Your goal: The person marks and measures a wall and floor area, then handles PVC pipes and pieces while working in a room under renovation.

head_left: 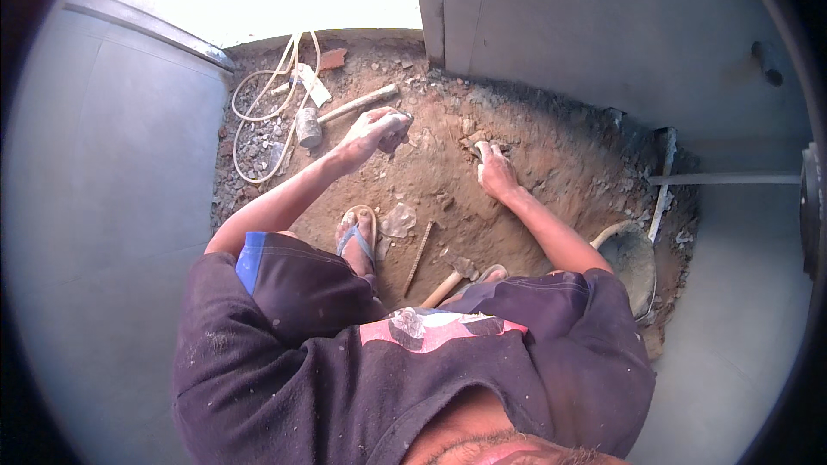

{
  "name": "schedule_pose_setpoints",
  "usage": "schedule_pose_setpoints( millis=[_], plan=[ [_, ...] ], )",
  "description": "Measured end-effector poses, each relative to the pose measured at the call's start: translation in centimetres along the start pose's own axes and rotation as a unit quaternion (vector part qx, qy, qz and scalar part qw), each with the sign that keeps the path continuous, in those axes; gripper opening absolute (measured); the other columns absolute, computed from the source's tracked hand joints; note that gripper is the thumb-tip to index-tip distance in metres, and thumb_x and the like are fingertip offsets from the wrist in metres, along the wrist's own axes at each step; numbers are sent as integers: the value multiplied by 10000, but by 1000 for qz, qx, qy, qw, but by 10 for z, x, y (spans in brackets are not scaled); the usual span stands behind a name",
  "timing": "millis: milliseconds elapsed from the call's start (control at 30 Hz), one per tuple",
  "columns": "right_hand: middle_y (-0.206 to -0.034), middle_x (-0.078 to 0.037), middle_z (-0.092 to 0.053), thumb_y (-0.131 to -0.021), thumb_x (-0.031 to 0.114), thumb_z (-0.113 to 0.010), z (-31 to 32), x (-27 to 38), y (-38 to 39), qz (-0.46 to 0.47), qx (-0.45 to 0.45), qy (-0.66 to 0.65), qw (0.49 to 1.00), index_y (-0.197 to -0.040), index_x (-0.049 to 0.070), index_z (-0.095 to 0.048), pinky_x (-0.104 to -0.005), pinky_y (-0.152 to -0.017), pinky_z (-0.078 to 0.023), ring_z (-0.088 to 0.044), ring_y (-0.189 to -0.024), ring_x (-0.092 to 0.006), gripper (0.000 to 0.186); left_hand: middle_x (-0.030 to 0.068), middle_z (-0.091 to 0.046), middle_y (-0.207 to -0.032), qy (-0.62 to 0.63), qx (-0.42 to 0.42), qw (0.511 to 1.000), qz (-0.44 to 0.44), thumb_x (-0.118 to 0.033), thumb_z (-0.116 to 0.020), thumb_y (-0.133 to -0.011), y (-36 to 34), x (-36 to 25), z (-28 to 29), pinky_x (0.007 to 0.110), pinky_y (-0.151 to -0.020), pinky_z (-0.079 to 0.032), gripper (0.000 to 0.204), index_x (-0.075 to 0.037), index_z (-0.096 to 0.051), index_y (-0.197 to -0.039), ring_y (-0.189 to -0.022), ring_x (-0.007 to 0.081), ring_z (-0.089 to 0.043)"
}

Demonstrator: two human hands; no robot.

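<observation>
My left hand (385,128) is raised over the brown soil (379,181), its fingers curled closed. Whatever may be inside is dark and shadowed, and I cannot make it out. Just left of it lies a mallet with a dusty grey head (308,127) and a wooden handle (360,102). My right hand (495,172) reaches down to the right, fingers together against loose clods (479,143) on the sloping dirt. What its fingertips grip, if anything, is hidden. A hammer with a wooden handle (441,290) rests on the soil near my right foot.
A pale looped hose (237,133) lies over rubble at the left, near a red brick piece (332,58). A thin rod (419,258) lies between my sandalled feet. At the right stands a dusty pan (627,263). Grey walls (112,146) enclose both sides; a pipe (766,65) juts out.
</observation>
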State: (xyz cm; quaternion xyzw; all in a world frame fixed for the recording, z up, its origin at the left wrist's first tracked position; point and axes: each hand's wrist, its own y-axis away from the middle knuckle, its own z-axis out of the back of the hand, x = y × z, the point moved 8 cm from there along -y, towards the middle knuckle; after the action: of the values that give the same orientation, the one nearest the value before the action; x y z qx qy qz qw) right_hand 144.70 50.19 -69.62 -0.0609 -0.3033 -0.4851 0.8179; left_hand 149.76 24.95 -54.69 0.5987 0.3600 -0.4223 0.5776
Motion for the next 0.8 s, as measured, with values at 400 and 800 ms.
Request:
schedule_pose_setpoints(
  millis=[400,800],
  plan=[
    [-1087,-211,-596,-824,121,-699,-3,-4,12,41,-52,12,998,-1156,108,-536,-528,-811,-515,-617,-986,-429,370,31,-624,-872,25,28,999,14,-365,-585,-971,-4,-10,-15,272,-664,-472,302,-64,-591,-974,-760,102,-584],
    [-877,-108,-710,-868,55,-561,54,12,8,-1,-92,-252,963,-1000,71,-681,-372,-765,-541,-690,-811,-234,179,101,-630,-934,-118,87,989,4,-379,-616,-918,-6,-60,-21,344,-712,-555,411,2,-579,-1069,-852,168,-645]
  ],
)
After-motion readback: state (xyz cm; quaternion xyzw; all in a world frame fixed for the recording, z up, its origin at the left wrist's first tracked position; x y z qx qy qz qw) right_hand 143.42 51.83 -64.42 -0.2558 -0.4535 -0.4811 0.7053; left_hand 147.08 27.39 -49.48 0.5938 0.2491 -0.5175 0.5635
